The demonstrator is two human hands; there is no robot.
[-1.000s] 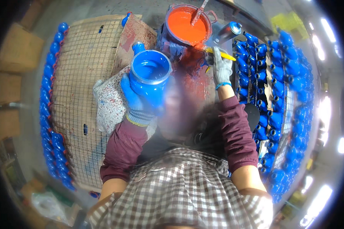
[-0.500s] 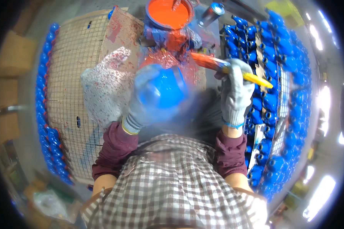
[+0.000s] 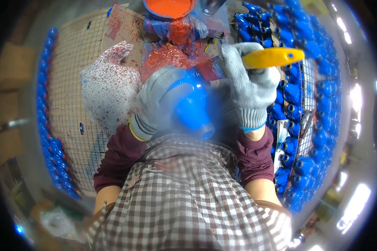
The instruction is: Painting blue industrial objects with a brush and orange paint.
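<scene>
My left hand [image 3: 157, 94], in a grey knit glove, grips a glossy blue hollow part [image 3: 192, 109] in front of my apron. Its narrower end tilts down toward me, and motion blurs its lower portion. In my gloved right hand [image 3: 249, 81] is a paintbrush [image 3: 274, 57] with a broad yellow handle, held between thumb and fingers. The red-stained bristles lie at the far edge of the blue part; whether they touch it I cannot tell. Beyond stands a bucket [image 3: 170, 18] of orange paint, above a paint-covered red surface [image 3: 165, 56].
A red-speckled sheet [image 3: 111, 85] lies left of my left hand. Farther left is a wire-mesh rack [image 3: 73, 83] edged by a row of blue parts [image 3: 42, 92]. Many similar blue parts [image 3: 322, 104] crowd the right side. A dark can [image 3: 211, 6] stands beside the bucket.
The blue part has turned, its narrow end now pointing down toward me. The brush has come left and nearer the part, its handle now tilted up. The view has shifted slightly.
</scene>
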